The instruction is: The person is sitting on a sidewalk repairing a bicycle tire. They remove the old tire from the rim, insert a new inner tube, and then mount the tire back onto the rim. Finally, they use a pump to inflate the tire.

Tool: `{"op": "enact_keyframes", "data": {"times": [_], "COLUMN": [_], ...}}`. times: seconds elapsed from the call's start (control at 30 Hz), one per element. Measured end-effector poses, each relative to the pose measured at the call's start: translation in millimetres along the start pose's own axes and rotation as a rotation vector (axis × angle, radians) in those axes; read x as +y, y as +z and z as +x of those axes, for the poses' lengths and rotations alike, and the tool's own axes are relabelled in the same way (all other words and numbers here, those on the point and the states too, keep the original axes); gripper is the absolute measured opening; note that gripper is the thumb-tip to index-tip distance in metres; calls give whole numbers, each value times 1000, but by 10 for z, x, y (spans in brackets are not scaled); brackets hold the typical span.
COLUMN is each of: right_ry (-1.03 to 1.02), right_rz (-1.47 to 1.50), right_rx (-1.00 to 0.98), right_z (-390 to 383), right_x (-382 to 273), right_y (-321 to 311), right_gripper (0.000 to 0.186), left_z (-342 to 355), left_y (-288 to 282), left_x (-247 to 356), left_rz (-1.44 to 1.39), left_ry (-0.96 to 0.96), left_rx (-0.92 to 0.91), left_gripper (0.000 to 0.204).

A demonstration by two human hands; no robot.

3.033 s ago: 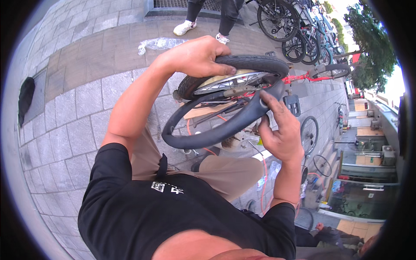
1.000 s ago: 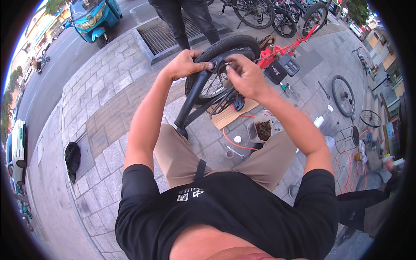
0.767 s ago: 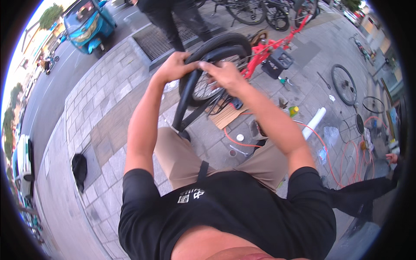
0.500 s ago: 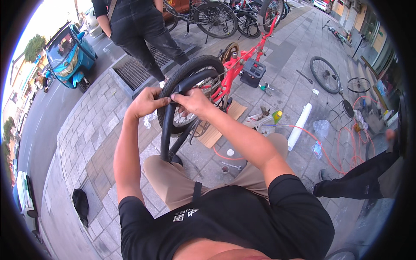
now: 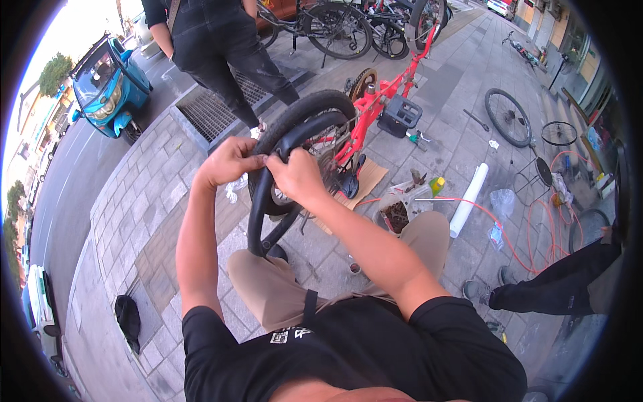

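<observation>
Left hand [image 5: 231,163] nearly closed, thumb pressed on the black inner tube [image 5: 257,214], other fingers partly hidden; right hand [image 5: 298,175] curled into a loose fist around the same tube, thumb side close by the left thumb; tube hangs as a bent loop in front of the wheel's tire [image 5: 305,106], lower bend by the left knee [image 5: 261,275], contact there unclear; against 3 s ago, hands are drawn together instead of spread across the loop; against 0.5 s ago, right fingers are curled tighter and the container [image 5: 396,216] shows more fully past the right forearm.

Edges: tire rim stands just beyond the knuckles; red bike frame [image 5: 365,124] runs off from the wheel to the upper right; cardboard [image 5: 372,182] lies below it; container sits just beyond the right knee, yellow bottle [image 5: 437,185] near it, white roll [image 5: 470,199] further right; metal grate [image 5: 211,112] and a standing person [image 5: 218,40] are beyond the wheel; left of the left forearm, paving [image 5: 151,234] stretches to a black bag [image 5: 126,323], well apart from both hands.
</observation>
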State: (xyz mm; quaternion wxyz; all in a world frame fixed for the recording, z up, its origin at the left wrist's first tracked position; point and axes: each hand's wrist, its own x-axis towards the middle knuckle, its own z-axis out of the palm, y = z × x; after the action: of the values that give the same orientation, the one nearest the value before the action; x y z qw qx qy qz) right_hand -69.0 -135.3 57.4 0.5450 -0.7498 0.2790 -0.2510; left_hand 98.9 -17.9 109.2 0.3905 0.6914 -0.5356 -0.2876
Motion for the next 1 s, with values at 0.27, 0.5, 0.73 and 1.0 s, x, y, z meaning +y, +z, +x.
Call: {"op": "enact_keyframes", "data": {"times": [0.27,0.5,0.73,1.0], "right_ry": [-34,-67,-76,2], "right_rz": [23,110,130,11], "right_rx": [-18,-68,-69,28], "right_z": [93,173,165,-66], "right_x": [129,396,352,-21], "right_y": [-36,40,63,120], "right_gripper": [51,44,48,49], "left_z": [-195,-390,-404,-173], "left_y": [321,330,442,13], "left_x": [269,365,201,-185], "left_rz": [576,578,544,27], "left_ry": [57,19,-53,-102], "left_rx": [256,440,477,199], "left_gripper": [25,37,38,30]}}
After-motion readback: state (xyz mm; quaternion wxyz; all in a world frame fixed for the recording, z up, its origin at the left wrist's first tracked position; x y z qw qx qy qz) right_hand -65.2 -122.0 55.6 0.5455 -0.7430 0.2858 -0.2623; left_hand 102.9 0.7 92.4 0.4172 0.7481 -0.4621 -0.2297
